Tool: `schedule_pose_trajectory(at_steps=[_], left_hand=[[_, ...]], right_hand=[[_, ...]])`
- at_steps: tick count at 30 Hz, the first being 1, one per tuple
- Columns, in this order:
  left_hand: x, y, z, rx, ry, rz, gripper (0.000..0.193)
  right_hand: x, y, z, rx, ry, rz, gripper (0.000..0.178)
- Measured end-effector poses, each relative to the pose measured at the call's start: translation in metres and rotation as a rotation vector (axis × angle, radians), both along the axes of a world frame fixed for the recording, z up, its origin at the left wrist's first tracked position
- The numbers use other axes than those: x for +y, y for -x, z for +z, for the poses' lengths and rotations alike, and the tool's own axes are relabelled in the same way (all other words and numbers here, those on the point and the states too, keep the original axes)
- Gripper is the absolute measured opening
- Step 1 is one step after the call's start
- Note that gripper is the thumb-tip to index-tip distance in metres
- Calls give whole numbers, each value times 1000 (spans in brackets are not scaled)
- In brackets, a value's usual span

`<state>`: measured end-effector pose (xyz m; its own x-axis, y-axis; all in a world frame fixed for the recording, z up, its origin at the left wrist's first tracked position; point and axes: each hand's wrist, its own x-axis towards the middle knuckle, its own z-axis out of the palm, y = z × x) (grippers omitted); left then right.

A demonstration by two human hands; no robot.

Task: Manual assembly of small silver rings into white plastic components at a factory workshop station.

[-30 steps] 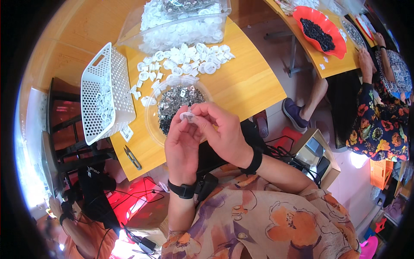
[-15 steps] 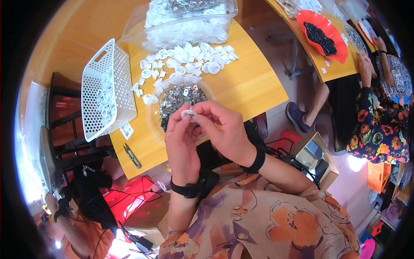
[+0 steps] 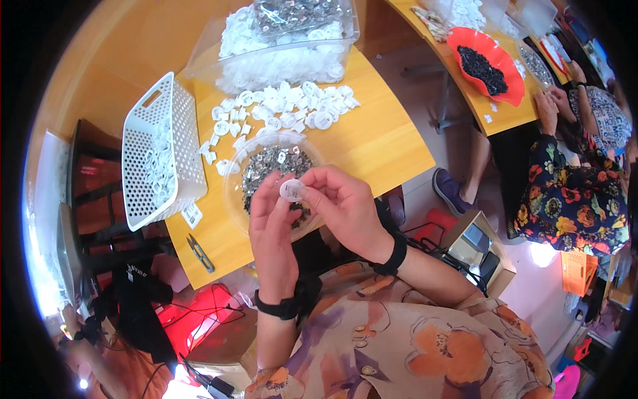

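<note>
Over the near part of the table, a small round white plastic piece [image 3: 291, 190] is pinched between the thumb and fingers of my right hand [image 3: 345, 209]. Its broad round face is turned up. My left hand [image 3: 274, 243] has its thumb and fingertips closed at the left edge of the same piece. Just beyond and beneath both hands stands a clear round tub [image 3: 232, 193] of small metal pieces [image 3: 269, 159], partly hidden by my fingers. A heap of loose white plastic pieces [image 3: 286, 106] lies on the table beyond the tub.
A white perforated basket [image 3: 189, 153] holding white pieces stands at the left. Thread snips [image 3: 201, 254] lie near the table's left corner. At the back is a large clear bin [image 3: 279, 63] of white pieces. Another table [image 3: 515, 120] at right bears a red bowl [image 3: 515, 73]; people sit nearby.
The white piece has turned from nearly edge-on to showing its round face. My view has shifted slightly, so the table and its things sit a little lower.
</note>
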<state>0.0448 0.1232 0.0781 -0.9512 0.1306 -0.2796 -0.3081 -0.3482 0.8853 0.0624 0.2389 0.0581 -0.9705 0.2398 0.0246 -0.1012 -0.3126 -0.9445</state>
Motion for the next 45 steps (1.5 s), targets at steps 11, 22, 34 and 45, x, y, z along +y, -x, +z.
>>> schedule_pose_trajectory(at_steps=[11, 22, 34, 45], left_hand=[[-64, -54, 129, 1315, -318, -205, 17], [-41, -90, 159, 1357, -529, -275, 30], [-37, -114, 123, 1156, -390, -235, 24], [-31, -132, 74, 956, -257, -215, 13]], right_hand=[[96, 27, -40, -183, 69, -167, 9], [106, 28, -60, -130, 176, -36, 12], [109, 28, -72, -52, 92, -41, 12], [106, 30, -80, 38, 57, -27, 12]])
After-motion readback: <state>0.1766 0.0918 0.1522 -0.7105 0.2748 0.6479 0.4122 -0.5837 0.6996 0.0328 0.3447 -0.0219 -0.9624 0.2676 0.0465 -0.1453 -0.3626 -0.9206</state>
